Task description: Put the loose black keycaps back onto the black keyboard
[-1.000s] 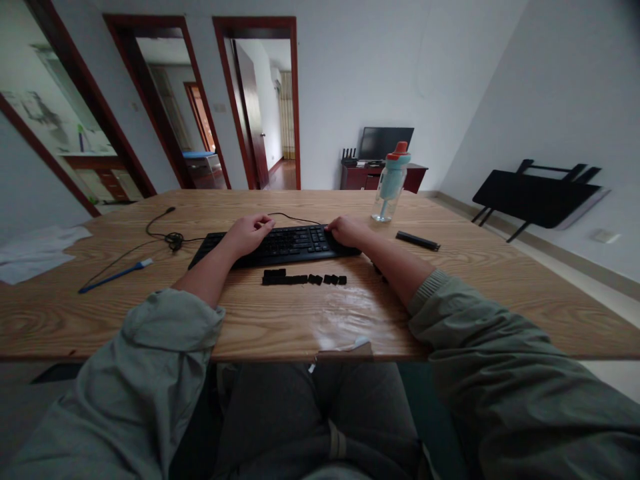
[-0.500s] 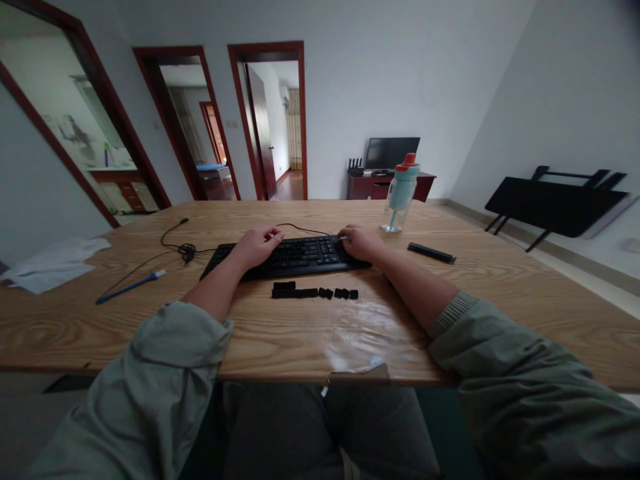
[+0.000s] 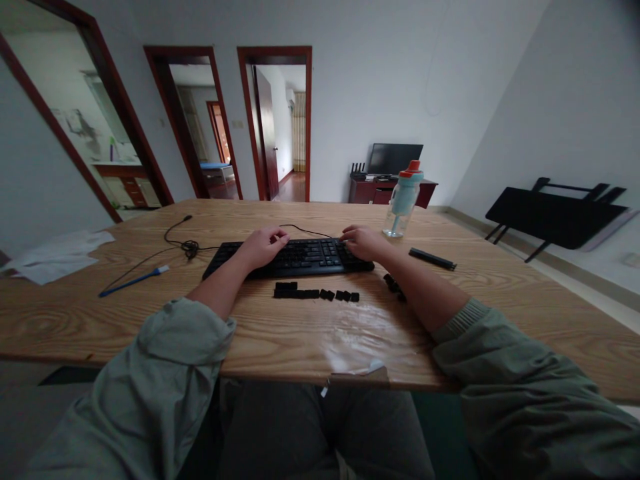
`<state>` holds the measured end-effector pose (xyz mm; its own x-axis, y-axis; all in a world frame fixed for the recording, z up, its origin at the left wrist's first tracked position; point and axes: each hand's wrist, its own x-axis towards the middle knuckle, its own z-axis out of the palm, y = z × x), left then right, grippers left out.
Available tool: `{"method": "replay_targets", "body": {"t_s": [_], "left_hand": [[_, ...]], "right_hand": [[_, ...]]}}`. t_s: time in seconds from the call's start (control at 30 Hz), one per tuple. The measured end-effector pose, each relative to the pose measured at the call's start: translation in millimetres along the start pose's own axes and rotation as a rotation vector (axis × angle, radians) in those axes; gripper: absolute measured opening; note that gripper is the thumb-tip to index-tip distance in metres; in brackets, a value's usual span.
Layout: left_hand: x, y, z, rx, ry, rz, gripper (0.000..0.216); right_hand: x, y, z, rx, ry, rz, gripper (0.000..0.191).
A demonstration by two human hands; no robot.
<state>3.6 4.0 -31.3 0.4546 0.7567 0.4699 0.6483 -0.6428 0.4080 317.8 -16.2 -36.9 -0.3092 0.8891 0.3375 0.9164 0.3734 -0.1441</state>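
Observation:
A black keyboard (image 3: 310,260) lies across the table in front of me. My left hand (image 3: 264,248) is over its left half, fingers curled and thumb drawn close to them. Whatever may be between those fingertips is too small to make out. At the right end, my right hand (image 3: 365,243) bends its fingers down over the number pad, the fingertips partly hidden. Loose black keycaps (image 3: 297,293) lie in rows just in front of the keyboard. More small black pieces (image 3: 393,285) sit beside my right forearm, partly covered by it.
A blue brush (image 3: 133,282) and a coiled black cable (image 3: 190,249) lie to the left, with white paper (image 3: 60,257) farther out. On the right are a long black strip (image 3: 433,259) and a clear bottle with a red lid (image 3: 403,200). The wooden table's (image 3: 280,347) front edge is near me.
The view has shifted slightly. My right fingers have moved a little on the number pad, and the thin pale thing at their tips no longer shows. Black pieces beside the right forearm have come into view.

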Motion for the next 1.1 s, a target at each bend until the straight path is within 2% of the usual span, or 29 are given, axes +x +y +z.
{"method": "replay_targets", "body": {"t_s": [0.13,0.17,0.27,0.37,0.43,0.6,0.77,0.9,1.0,1.1], "left_hand": [[1,-1,0,0.009,-0.006,-0.001,0.039],[1,-1,0,0.007,-0.01,0.001,0.039],[2,-1,2,-0.002,-0.03,0.004,0.037],[3,-2,5,0.002,-0.036,-0.003,0.038],[4,-2,6,0.006,-0.036,-0.015,0.039],[3,2,9,0.009,-0.042,-0.02,0.039],[3,2,10,0.012,-0.046,-0.027,0.04],[3,8,7,0.007,-0.033,0.0,0.037],[1,28,8,-0.052,-0.02,0.039,0.032],[-3,55,15,-0.164,-0.053,0.137,0.031]], "right_hand": [[-27,13,-43,0.176,0.169,0.194,0.038],[-39,17,-53,0.204,0.144,0.22,0.037],[-78,30,-71,0.278,-0.083,0.223,0.031],[-103,39,-70,0.266,-0.311,0.25,0.039],[-108,40,-64,0.242,-0.394,0.237,0.043],[-99,33,-50,0.147,-0.454,0.241,0.036],[-99,33,-48,0.113,-0.477,0.252,0.028],[-99,28,-50,0.152,-0.426,0.23,0.027],[-93,9,-49,0.328,-0.245,0.176,0.028],[-83,-21,-42,0.551,-0.051,0.159,0.035]]}}
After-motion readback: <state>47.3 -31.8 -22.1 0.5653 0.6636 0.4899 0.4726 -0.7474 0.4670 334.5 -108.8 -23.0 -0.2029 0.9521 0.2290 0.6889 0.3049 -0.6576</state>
